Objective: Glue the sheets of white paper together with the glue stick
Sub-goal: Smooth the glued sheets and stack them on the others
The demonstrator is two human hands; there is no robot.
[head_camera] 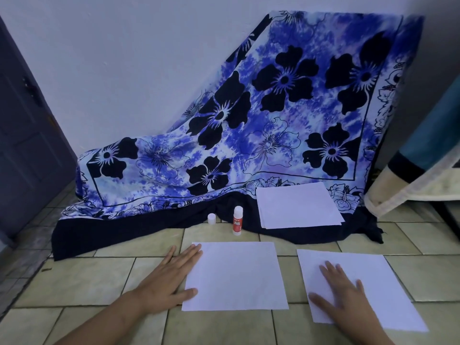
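Two white sheets lie side by side on the tiled floor, one in the middle (236,276) and one to its right (380,277). My left hand (171,277) lies flat at the middle sheet's left edge, fingers straight, thumb and fingertips touching the paper. Flat on the right sheet rests my right hand (346,297), fingers spread. Behind them a red and white glue stick (237,221) stands upright with its cap off. The white cap (211,218) stands to its left. A small stack of white sheets (298,205) lies further back on the cloth.
A blue flowered cloth (261,120) drapes over something against the white wall and spreads onto the floor (94,277). A dark door (27,135) stands at the left. A bed edge with a blanket (423,175) hangs at the right.
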